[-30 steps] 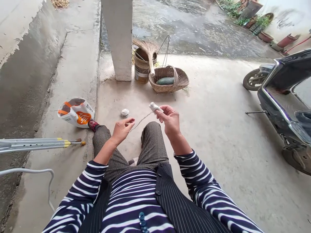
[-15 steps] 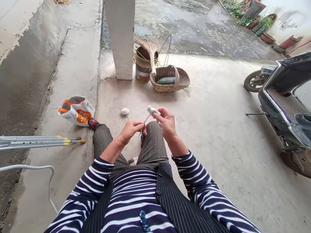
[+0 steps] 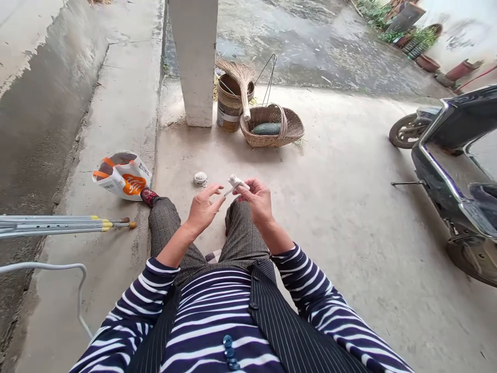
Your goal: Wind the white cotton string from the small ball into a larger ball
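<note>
My right hand [image 3: 258,201] is closed on a small white bundle [image 3: 235,181] that looks wrapped or rolled, held above my right knee. A thin pale strand [image 3: 229,192] runs from the bundle toward my left thumb. My left hand [image 3: 203,208] is beside it with thumb and forefinger spread apart; the strand's end is too small to make out there. On the floor just beyond my left hand lies a ball of white string [image 3: 201,179].
A white and orange bag [image 3: 123,176] stands by my left foot, with crutches [image 3: 70,226] nearer me. Ahead are a pillar [image 3: 195,62], a bucket [image 3: 228,106] with a straw broom [image 3: 243,83], and a wicker basket [image 3: 295,124] holding a green gourd-like fruit [image 3: 266,129]. A scooter [image 3: 446,166] is at right.
My left fingers have opened from their pinch on the strand and spread apart. My right hand has moved slightly left and down with the white bundle.
</note>
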`<state>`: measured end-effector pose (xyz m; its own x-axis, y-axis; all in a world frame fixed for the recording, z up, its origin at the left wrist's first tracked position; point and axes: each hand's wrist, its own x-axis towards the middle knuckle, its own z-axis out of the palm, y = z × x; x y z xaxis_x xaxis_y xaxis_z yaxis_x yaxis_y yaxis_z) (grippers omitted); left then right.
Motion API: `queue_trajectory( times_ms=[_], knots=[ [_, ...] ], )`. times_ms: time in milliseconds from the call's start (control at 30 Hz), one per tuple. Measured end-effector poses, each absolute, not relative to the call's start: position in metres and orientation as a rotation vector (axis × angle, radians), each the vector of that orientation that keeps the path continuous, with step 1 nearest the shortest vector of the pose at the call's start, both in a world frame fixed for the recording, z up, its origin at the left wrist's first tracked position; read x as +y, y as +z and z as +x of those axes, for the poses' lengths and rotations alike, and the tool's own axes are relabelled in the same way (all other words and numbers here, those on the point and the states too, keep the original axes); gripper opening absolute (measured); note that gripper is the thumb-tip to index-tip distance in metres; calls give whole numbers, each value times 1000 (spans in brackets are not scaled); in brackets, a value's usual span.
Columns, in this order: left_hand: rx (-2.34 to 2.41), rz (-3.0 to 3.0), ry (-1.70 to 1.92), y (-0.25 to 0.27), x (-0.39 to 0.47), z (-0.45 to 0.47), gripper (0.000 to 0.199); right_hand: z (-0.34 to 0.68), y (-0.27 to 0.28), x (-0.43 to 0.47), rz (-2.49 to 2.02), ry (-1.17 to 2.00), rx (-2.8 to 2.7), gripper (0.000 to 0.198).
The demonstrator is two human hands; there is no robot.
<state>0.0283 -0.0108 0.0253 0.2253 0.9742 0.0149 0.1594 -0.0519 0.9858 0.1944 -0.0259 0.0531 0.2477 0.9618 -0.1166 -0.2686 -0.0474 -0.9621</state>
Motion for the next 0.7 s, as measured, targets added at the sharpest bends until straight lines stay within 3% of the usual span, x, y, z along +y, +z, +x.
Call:
queue_trajectory(
  times_ms=[333, 700],
  knots=[
    [1066, 1165, 1049, 19, -17, 49, 43, 184, 45, -30, -1262, 1132, -837, 32],
    [733, 807, 698, 29, -18, 24, 41, 190, 51, -30, -1218, 1234, -770, 35]
  ],
)
